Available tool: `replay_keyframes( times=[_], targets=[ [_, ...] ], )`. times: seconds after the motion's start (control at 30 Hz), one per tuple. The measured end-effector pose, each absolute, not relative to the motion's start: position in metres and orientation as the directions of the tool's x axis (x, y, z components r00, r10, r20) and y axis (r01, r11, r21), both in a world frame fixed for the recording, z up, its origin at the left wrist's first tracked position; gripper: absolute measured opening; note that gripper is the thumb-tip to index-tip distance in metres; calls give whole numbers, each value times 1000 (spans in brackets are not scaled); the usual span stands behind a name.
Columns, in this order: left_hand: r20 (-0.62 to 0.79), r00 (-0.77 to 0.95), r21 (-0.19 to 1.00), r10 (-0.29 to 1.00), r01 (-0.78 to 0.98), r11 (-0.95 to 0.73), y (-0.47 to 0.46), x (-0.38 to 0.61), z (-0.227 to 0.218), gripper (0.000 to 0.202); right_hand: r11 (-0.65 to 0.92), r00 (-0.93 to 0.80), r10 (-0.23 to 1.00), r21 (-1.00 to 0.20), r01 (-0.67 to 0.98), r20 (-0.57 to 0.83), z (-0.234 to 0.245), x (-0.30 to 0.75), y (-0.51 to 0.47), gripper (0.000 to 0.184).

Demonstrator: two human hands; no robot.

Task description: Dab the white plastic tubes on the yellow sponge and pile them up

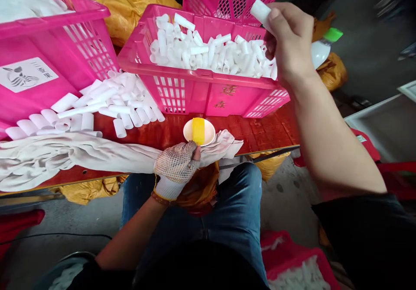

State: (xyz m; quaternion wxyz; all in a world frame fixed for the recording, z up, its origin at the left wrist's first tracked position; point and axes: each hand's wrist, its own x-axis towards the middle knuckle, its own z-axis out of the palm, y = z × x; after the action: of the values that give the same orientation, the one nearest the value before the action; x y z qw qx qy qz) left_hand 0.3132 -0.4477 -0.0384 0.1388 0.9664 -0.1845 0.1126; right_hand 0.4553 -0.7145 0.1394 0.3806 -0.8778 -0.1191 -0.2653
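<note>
1. Over the right end of the pink crate (201, 94) that stands toward the far right of the tabletop (263, 132), the bare right-hand grip (290, 43) is pinched round a short white tube (260, 11), one end poking out up and to the left.
2. Near the middle of the tabletop's front edge, the gloved left-hand grip (177, 164) is loosely curled, fingertips right by a yellow block (198, 130) in a small oval dish (209, 130); from where I stand I cannot tell whether it holds anything.
3. Loose tubes (117, 99) lie heaped on the tabletop to the left of that crate, which is itself well filled with others, and a labelled crate (42, 34) takes up the left end.
4. Rumpled white cloth (65, 153) runs along the front edge from the left corner to just right of the dish.
5. To my eye, a light pinch well back from the tip suits the tube best; a hard squeeze could dent its wall.
6. I'd have the gloved fingers ready to steady the dish, and tuck the cloth's free end aside, since a snag there might tip it.
</note>
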Motion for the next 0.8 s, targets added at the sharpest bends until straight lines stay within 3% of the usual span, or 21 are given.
replay_keyframes(
  times=[0.1,0.17,0.23,0.33,0.5,0.67,0.8],
  targets=[
    [292,900,227,-323,-393,-891,-447,313,-37,37,-321,818,-34,-781,536,575,129,397,-706,29],
    [301,904,223,-302,-375,-900,-447,312,-35,35,-225,905,55,-878,423,422,110,365,-701,29],
    [311,909,199,-277,-347,-916,-449,310,-36,34,-316,944,189,-894,319,270,82,347,-694,31],
    [366,892,139,-265,-334,-932,-451,309,-39,32,-466,911,310,-792,396,273,38,348,-683,35],
    [428,865,91,-263,-330,-939,-452,307,-46,31,-521,881,301,-711,472,365,-3,369,-666,33],
    [592,734,-14,-334,-405,-914,-450,308,-60,25,-533,849,350,-661,528,396,-10,370,-659,28],
    [620,701,-33,-354,-428,-903,-449,308,-68,22,-587,817,396,-568,577,420,-16,370,-659,26]
  ],
)
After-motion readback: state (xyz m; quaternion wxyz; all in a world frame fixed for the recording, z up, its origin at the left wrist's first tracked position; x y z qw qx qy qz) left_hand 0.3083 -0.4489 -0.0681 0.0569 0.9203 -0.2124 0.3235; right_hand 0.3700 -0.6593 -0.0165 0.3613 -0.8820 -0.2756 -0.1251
